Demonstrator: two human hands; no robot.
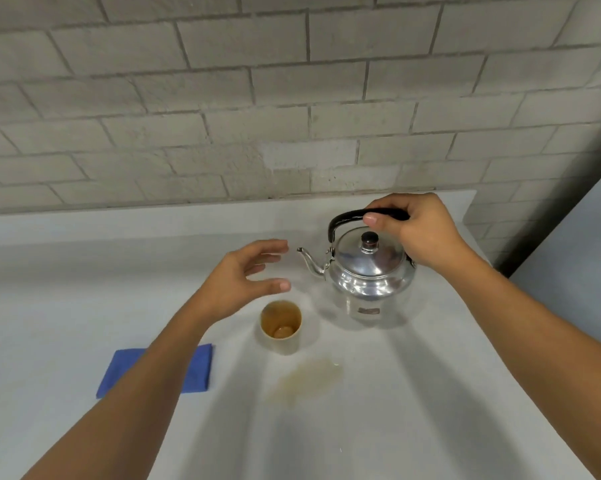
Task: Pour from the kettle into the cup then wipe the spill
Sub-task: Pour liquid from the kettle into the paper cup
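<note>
A shiny steel kettle (370,271) with a black handle stands upright on the white counter, spout pointing left. My right hand (418,230) is closed around the top of its handle. A small beige cup (281,327) stands to the kettle's front left, with a little brownish liquid at the bottom. My left hand (247,275) hovers open just behind and left of the cup, touching nothing. A pale brown spill (307,379) lies on the counter in front of the cup. A folded blue cloth (195,370) lies to the left, partly hidden by my left forearm.
The white counter (84,289) runs along a grey brick wall (257,98) at the back. Its right edge slants down past the kettle, with a drop beyond it.
</note>
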